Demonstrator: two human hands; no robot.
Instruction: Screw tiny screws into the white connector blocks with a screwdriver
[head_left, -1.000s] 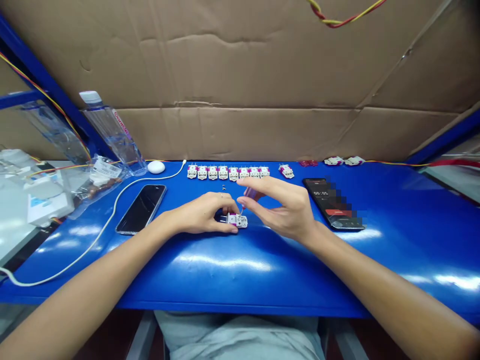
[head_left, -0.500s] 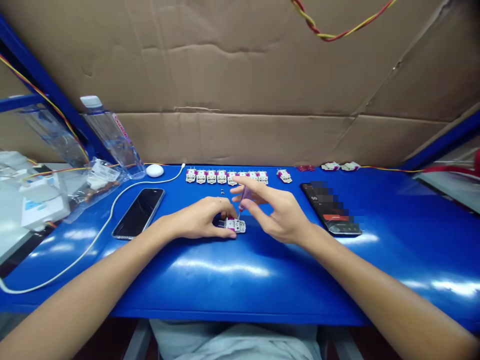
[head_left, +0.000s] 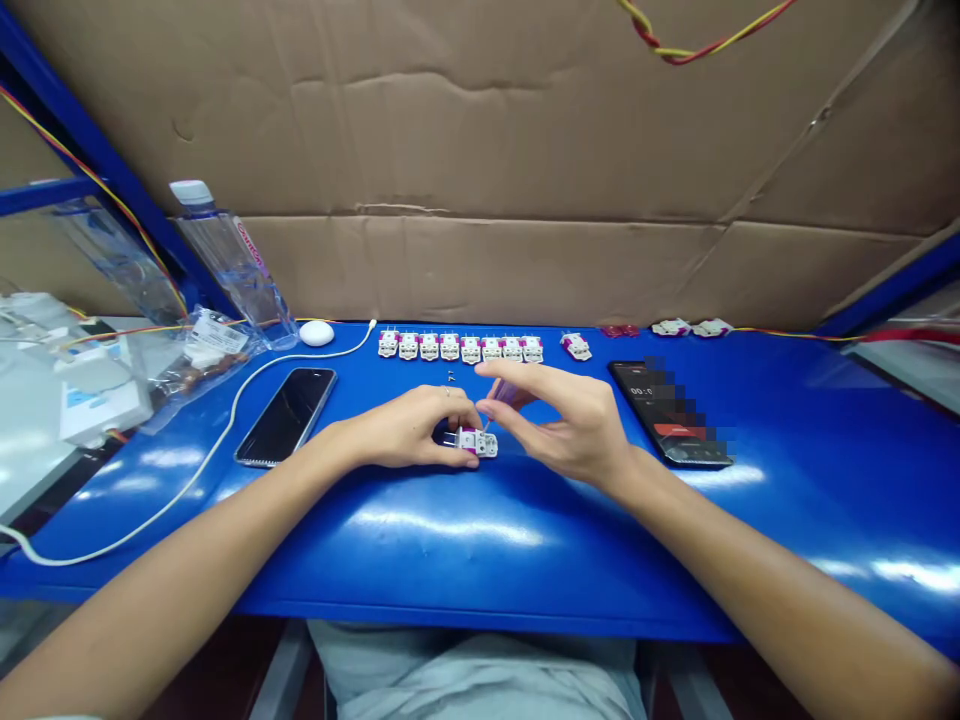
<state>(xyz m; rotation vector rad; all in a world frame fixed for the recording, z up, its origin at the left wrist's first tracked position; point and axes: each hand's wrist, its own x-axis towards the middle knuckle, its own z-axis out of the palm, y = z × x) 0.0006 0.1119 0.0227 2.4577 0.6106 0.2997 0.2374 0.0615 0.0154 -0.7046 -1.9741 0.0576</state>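
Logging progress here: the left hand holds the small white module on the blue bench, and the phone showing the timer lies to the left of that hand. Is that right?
Not quite. The head view shows the phone showing the timer to the right of the right hand, not left of the left hand. The left hand does hold the small white module on the blue bench.

Two bare forearms reach in from the lower corners, the left forearm [head_left: 187,545] and the right forearm [head_left: 742,550] angling inward so the hands nearly meet at the middle. The left hand [head_left: 405,428] lies palm down, wrist low, its fingers [head_left: 450,410] curled forward and downward. The right hand [head_left: 562,425] stands higher, wrist bent, its thumb [head_left: 510,422] and fingers [head_left: 525,378] stretched toward the left hand in a loose pinch.
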